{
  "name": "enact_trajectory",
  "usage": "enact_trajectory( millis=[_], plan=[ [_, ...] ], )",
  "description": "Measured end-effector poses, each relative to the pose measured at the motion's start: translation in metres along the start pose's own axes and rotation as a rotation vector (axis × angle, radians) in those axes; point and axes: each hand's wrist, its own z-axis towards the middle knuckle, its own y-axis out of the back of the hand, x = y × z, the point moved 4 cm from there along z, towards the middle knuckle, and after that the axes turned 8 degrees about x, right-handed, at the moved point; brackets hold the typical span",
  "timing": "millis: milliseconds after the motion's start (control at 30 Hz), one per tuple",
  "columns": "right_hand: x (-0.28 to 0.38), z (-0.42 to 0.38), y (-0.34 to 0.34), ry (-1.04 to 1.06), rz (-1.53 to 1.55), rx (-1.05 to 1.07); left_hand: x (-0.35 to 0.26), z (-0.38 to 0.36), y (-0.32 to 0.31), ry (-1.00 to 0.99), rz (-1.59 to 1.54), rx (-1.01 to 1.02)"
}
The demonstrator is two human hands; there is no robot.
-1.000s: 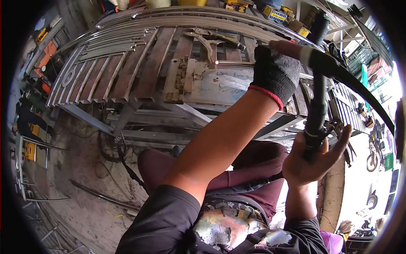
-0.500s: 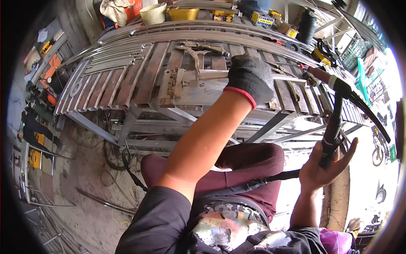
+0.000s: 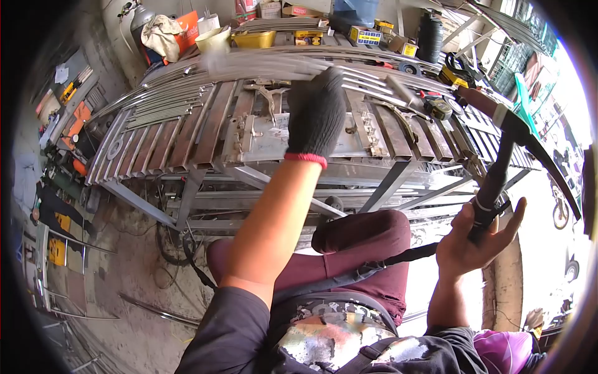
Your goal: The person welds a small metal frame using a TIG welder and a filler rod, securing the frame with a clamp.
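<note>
- Gloved left hand (image 3: 317, 112) had moved left and farther over the bench since the earlier frame; the torch (image 3: 492, 177) had shifted slightly right.
- Left hand state: fingers curled, seemingly closed round a blurred metal piece (image 3: 268, 66) that reached left above the long rods (image 3: 187, 75). Exact grip hidden by the glove's back.
- Right hand (image 3: 476, 246): bare, palm up, thumb and fingers partly spread, torch handle resting between them, head raised near the bench's right side.
- Metal plate (image 3: 249, 146) lay on the near side of the slatted bench (image 3: 212, 131), partly behind the left forearm; clamp pliers (image 3: 268, 98) sat at its far edge.
- Step in hand, judged: shifting the piece above the plate, torch held aside.
- Next move, judged: called for a steady left grip, room past the pliers, and the torch kept off the rods.
</note>
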Motion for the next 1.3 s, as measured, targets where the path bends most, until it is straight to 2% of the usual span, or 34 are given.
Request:
enact_trajectory(
  millis=[33, 100, 167, 200, 233, 267, 333, 400, 500, 533, 633, 667, 767, 867, 933, 1000, 1033, 1067, 1167, 1200, 1300],
  plan=[
    [-0.001, -0.001, 0.0, -0.005, 0.005, 0.0, 0.013, -0.007, -0.006, 0.145, -0.185, -0.005],
    [-0.002, -0.003, -0.003, -0.016, 0.044, 0.007, 0.03, -0.035, -0.03, 0.411, -0.794, -0.256],
    [0.0, -0.003, -0.006, -0.014, 0.044, 0.025, 0.067, -0.037, -0.033, 0.414, -0.428, -0.109],
    [0.002, -0.003, -0.007, -0.008, 0.037, 0.039, 0.063, -0.043, -0.041, 0.395, -0.324, -0.148],
    [0.003, -0.002, -0.007, -0.018, 0.051, 0.042, 0.054, -0.05, -0.051, 0.378, -0.385, -0.219],
    [0.003, -0.002, -0.008, -0.029, 0.066, 0.042, 0.076, -0.049, -0.051, 0.13, -0.022, -0.072],
    [0.002, -0.001, -0.007, -0.028, 0.057, 0.038, 0.076, -0.051, -0.047, -0.314, 0.505, 0.137],
    [-0.002, 0.0, -0.005, -0.018, 0.03, 0.034, 0.054, -0.054, -0.036, -0.706, 0.832, 0.249],
    [-0.007, -0.002, -0.005, -0.05, 0.045, 0.029, 0.023, -0.058, -0.018, 0.009, 0.77, 0.23],
    [-0.008, -0.003, -0.006, -0.058, 0.05, 0.029, 0.007, -0.062, -0.019, 0.003, 0.959, 0.173],
    [-0.01, -0.003, -0.009, -0.03, 0.026, 0.029, 0.02, -0.066, -0.023, -0.284, 1.295, -0.023],
    [-0.01, -0.003, -0.01, -0.008, 0.014, 0.03, 0.029, -0.065, -0.023, -0.205, 1.349, -0.034],
    [-0.011, -0.003, -0.014, 0.015, 0.011, 0.042, 0.022, -0.065, -0.017, -0.241, 1.287, -0.126],
    [-0.013, -0.005, -0.014, 0.004, 0.011, 0.057, -0.012, -0.066, -0.034, -0.405, 1.352, -0.09],
    [-0.012, -0.005, -0.017, -0.008, 0.031, 0.057, -0.009, -0.036, -0.049, -0.818, 1.554, -0.222],
    [-0.007, -0.001, -0.022, -0.014, 0.067, 0.038, 0.01, -0.013, -0.049, -0.659, 1.546, -0.033],
    [-0.008, -0.001, -0.021, -0.026, 0.05, 0.054, 0.02, -0.009, -0.048, -0.338, 1.519, 0.206],
    [-0.01, -0.004, -0.016, -0.041, 0.03, 0.066, 0.04, -0.008, -0.049, -0.047, 1.512, 0.802],
    [-0.014, -0.009, -0.011, -0.074, 0.033, 0.074, 0.038, -0.021, -0.036, -0.201, 1.24, 0.523],
    [-0.014, -0.01, -0.011, -0.068, 0.039, 0.074, 0.041, -0.016, -0.033, -0.062, 1.214, 0.589],
    [-0.01, -0.006, -0.016, -0.011, 0.048, 0.074, 0.047, -0.014, -0.032, -0.293, 1.399, 0.646]
  ],
)
